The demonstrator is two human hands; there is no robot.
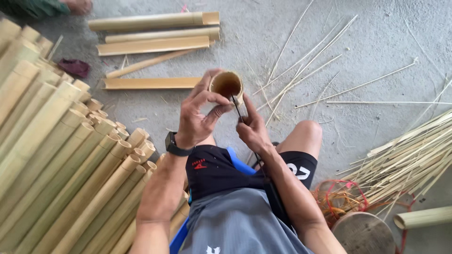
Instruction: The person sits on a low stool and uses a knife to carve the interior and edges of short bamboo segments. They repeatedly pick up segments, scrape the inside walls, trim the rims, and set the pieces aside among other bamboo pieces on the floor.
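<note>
Bamboo tube (227, 84) | gripped by left hand (197, 115) | right hand (252, 129) just beside

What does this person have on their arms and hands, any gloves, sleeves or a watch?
Both arms are bare, with no sleeves and no gloves. The left hand has a black wristwatch with a dark band on its wrist. The right hand and its wrist carry nothing.

Bamboo pile (61, 155) cut off at left edge; blade (237, 109) mostly hidden by right hand (254, 131).

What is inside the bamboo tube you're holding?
The bamboo tube in the left hand looks hollow, brown and dark inside. The right hand holds a thin blade at its rim. Deeper is hidden.
</note>
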